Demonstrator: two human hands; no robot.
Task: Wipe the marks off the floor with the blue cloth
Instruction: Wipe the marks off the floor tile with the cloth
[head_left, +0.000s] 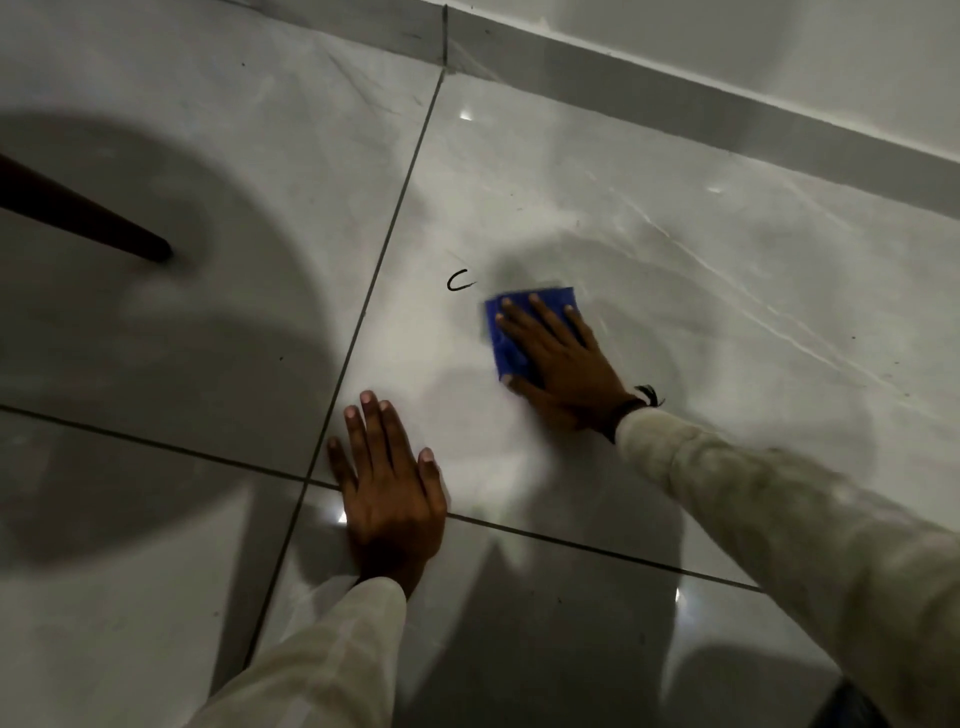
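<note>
Tapered dark wood, a furniture leg (88, 213), angles down onto the glossy grey tile floor (208, 338) at far left. Thin dark grout lines (384, 244) cross between the large smooth tiles. The left hand (389, 493) lies flat, fingers spread, grasping nothing. A black curved mark (458, 281) sits just left of the blue cloth (511, 338), a folded soft square. The right hand (556, 358) presses flat on it, fingers extended. Cream sleeves (779, 519) cover both arms; a pale skirting (675, 88) runs behind.
</note>
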